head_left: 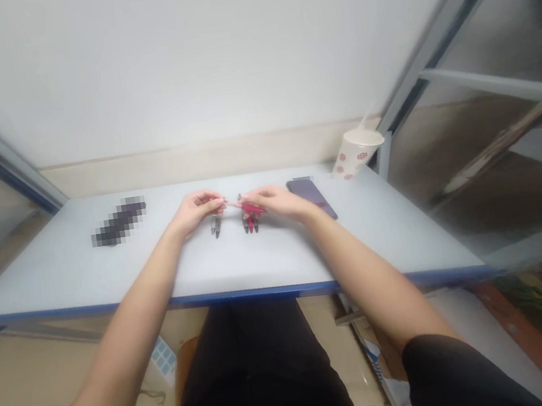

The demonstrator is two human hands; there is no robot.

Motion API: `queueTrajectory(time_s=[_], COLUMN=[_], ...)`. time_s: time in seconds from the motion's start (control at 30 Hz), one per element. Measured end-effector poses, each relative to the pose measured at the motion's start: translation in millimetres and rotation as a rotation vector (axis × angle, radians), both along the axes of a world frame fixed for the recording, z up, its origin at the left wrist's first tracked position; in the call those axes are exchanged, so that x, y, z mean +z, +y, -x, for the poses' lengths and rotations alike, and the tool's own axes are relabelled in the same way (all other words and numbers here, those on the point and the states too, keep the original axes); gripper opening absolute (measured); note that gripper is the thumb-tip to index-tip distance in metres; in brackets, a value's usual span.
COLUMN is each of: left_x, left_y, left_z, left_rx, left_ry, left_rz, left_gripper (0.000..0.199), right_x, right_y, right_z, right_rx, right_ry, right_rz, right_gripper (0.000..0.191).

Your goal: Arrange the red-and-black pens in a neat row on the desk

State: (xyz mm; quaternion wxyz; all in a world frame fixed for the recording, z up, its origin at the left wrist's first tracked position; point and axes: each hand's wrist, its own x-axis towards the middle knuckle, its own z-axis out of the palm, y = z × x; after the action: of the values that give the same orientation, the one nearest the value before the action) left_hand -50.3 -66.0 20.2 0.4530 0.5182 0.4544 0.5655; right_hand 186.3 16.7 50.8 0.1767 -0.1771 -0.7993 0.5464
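Observation:
Over the middle of the pale table, my right hand (271,201) is closed on a red pen (254,208), which lies slantwise at its fingertips. Facing it, my left hand (200,209) pinches a thin pinkish piece (231,204) that reaches across to the right fingertips; what it is exactly is too small to tell. Below the right fingers lie dark and red pens (250,224) side by side, their upper parts hidden by the hand. Dark and clear pen ends (216,227) show just under my left fingers.
A dark phone (311,198) lies right of my right hand. Behind it, at the back right, stands a paper cup (357,152) with a straw. A blurred-out dark object (119,223) is at the left. Metal frames flank the table (59,273), and a wall rises behind.

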Motion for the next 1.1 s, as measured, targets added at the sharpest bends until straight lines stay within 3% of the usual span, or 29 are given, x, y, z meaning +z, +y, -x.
queueTrajectory(time_s=[0.07, 0.17, 0.33, 0.43, 0.57, 0.63, 0.77, 0.9, 1.1], left_x=[0.5, 0.9, -1.3, -4.8, -8.2, -8.4, -7.4, -7.1, -8.3], left_y=[-3, -7, -4, -1, 1, 1, 0, -1, 1], left_z=[-11, -22, -21, -17, -16, -16, -23, -29, -23], left_rx=[-0.105, -0.179, -0.081, -0.002, 0.285, 0.364, 0.369, 0.346, 0.339], left_ry=[0.04, 0.075, 0.089, 0.201, 0.585, 0.804, 1.051, 1.168, 1.205], left_rz=[0.077, 0.117, 0.022, -0.058, -0.166, -0.16, -0.083, 0.048, 0.117], left_gripper=[0.033, 0.029, 0.038, 0.043, 0.028, 0.021, 0.028, 0.024, 0.02], right_x=[-7.6, -17.4, -20.7, -21.8, -27.5, -30.8, -35.9, -40.1, -39.9], right_y=[0, -2, -6, -5, 3, 8, 17, 23, 23], right_z=[5, 11, 16, 18, 20, 21, 24, 27, 28], right_rx=[-0.064, -0.016, -0.007, -0.057, -0.191, -0.254, -0.373, -0.468, -0.441], right_ry=[0.05, 0.076, 0.122, 0.146, 0.158, 0.174, 0.177, 0.165, 0.232], right_rz=[0.003, 0.028, -0.025, -0.016, -0.04, -0.049, -0.06, -0.083, -0.009], right_gripper=[0.04, 0.038, 0.041, 0.044, 0.037, 0.037, 0.044, 0.032, 0.032])
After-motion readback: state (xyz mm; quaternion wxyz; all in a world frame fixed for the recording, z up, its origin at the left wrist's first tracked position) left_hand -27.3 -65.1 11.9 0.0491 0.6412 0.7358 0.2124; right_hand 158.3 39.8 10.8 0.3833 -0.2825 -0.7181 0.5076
